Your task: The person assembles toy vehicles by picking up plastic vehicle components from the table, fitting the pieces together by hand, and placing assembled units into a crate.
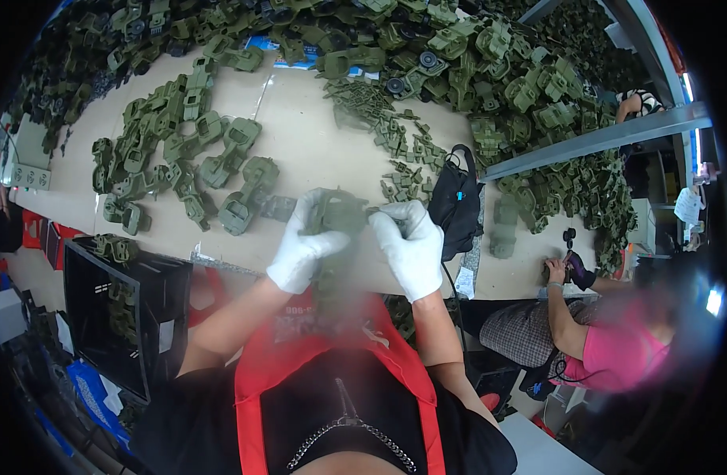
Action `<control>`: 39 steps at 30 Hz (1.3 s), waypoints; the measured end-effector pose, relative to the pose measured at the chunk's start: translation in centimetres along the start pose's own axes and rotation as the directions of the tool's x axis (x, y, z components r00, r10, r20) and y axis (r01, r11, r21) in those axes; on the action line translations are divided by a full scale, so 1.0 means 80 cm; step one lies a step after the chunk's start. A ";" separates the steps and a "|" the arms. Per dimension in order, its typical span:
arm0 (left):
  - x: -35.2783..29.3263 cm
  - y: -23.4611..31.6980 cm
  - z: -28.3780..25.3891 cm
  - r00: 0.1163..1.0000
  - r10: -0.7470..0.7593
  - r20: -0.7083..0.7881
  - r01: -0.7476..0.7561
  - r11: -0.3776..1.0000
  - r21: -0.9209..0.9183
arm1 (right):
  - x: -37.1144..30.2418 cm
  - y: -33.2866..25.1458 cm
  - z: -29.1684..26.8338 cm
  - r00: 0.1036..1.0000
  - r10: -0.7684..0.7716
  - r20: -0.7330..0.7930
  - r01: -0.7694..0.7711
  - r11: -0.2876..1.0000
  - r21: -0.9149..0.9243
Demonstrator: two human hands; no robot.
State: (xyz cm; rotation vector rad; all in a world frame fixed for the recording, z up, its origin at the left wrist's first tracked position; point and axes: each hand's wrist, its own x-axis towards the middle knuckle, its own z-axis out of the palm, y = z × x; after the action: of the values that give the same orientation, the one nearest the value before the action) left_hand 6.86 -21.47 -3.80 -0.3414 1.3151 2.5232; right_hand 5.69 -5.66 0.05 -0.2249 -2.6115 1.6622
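My left hand (304,249), in a white glove, grips an olive-green plastic toy vehicle body (337,212) over the table's near edge. The lower part of that body looks blurred. My right hand (411,245), also gloved in white, is closed in a pinch at the body's right side. A small green plastic piece (371,212) shows at its fingertips; its shape is mostly hidden. Beyond my right hand lie loose small green parts (411,146). Several similar toy bodies (241,194) lie on the table to the left of my hands.
Large heaps of green parts (530,87) cover the far and right table. A black bag (455,202) lies right of my hands, near a metal bar (601,141). A black crate (161,297) stands at left. A co-worker in pink (617,352) works at right.
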 end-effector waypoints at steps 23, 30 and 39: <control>-0.017 -0.008 0.018 0.988 0.142 0.064 -0.155 0.882 0.445 | -0.010 0.013 0.023 0.951 -0.277 -0.139 0.250 0.951 -0.184; 0.042 -0.011 -0.044 0.981 -0.152 0.124 0.158 0.987 -0.038 | 0.041 0.048 0.019 0.875 0.112 0.472 -0.242 0.944 0.223; 0.002 -0.051 -0.087 0.871 -0.486 0.075 0.491 0.864 -0.109 | 0.085 0.230 0.041 0.993 0.101 -0.065 -0.118 0.707 -0.698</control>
State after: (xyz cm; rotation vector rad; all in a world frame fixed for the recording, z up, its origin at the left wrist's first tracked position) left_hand 8.71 -24.96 -10.85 -0.5627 0.9079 2.1641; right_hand 0.51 0.02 -18.31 -0.4168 -3.1285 0.5665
